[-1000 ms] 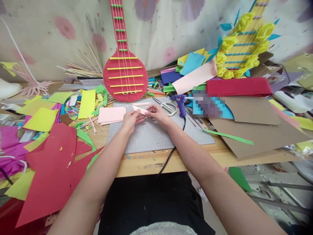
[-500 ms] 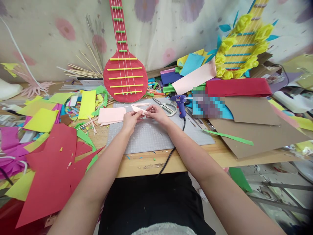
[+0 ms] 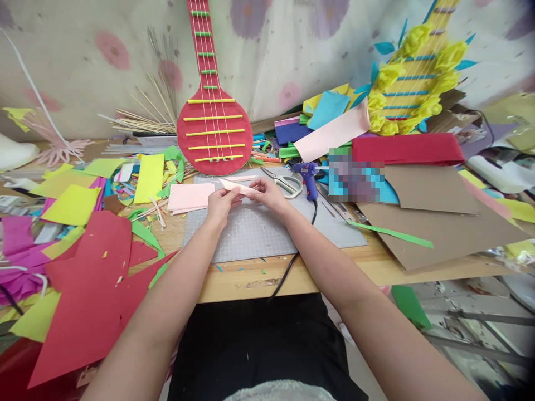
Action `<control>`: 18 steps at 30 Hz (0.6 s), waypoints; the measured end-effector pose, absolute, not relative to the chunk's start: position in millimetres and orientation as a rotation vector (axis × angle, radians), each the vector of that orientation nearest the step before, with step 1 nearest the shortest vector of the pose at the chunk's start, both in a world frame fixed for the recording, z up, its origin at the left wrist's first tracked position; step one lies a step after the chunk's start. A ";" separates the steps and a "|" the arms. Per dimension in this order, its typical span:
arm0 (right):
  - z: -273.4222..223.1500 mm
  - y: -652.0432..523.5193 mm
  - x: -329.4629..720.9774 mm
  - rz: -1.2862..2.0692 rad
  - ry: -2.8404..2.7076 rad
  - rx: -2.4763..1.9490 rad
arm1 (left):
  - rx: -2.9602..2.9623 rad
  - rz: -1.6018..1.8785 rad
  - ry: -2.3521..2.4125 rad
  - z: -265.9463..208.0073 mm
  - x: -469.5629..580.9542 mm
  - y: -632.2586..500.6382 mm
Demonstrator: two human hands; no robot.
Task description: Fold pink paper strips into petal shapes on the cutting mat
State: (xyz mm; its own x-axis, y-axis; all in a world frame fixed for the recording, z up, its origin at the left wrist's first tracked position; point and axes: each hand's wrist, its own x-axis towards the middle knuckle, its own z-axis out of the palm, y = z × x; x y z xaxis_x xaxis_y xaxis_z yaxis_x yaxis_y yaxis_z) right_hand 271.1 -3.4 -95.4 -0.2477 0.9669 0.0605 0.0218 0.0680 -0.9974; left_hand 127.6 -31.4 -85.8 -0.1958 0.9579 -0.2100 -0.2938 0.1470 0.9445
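At the far left, a smooth white object (image 3: 15, 153) is cut off by the frame, too partly shown to name. Below it spreads a flat, jagged-edged red sheet (image 3: 90, 284), its lower part running behind the left forearm. Next comes a neat pale pink stack (image 3: 191, 196) of rectangles, then a round-bodied red instrument (image 3: 214, 136), matt, strung and yellow-barred, its neck cropped at the top. The left hand (image 3: 220, 206) pinches a thin folded pink piece (image 3: 239, 187) above the gridded grey mat (image 3: 251, 239); its pointed corner sticks up leftward. The right hand (image 3: 270, 195) has its fingers closed on the other end, hiding that edge; some fingertips are covered. Just beyond lie scissors (image 3: 297, 188), partly hidden by this hand, and a purple plastic glue gun (image 3: 309, 181). Farther right, pixelation obscures a blue item (image 3: 388, 192), beside stiff brown boards (image 3: 443, 231).
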 end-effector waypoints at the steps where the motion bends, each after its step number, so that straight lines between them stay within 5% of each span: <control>1: -95.9 -3.4 270.8 1.343 -1.439 -1.066 | 0.752 1.350 1.237 -85.7 127.8 -31.4; 18: -86.5 -9.3 276.3 1.307 -1.601 -1.048 | 0.860 1.343 1.243 -85.1 124.8 -33.5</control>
State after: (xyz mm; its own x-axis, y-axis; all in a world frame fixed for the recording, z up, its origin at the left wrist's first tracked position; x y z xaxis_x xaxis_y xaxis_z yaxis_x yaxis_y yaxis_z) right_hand 276.3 -9.3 -86.5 -0.3357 0.9387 0.0789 0.1107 0.1225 -0.9863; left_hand 124.8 -33.5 -85.1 -0.1762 0.9733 -0.1473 -0.2224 0.1064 0.9691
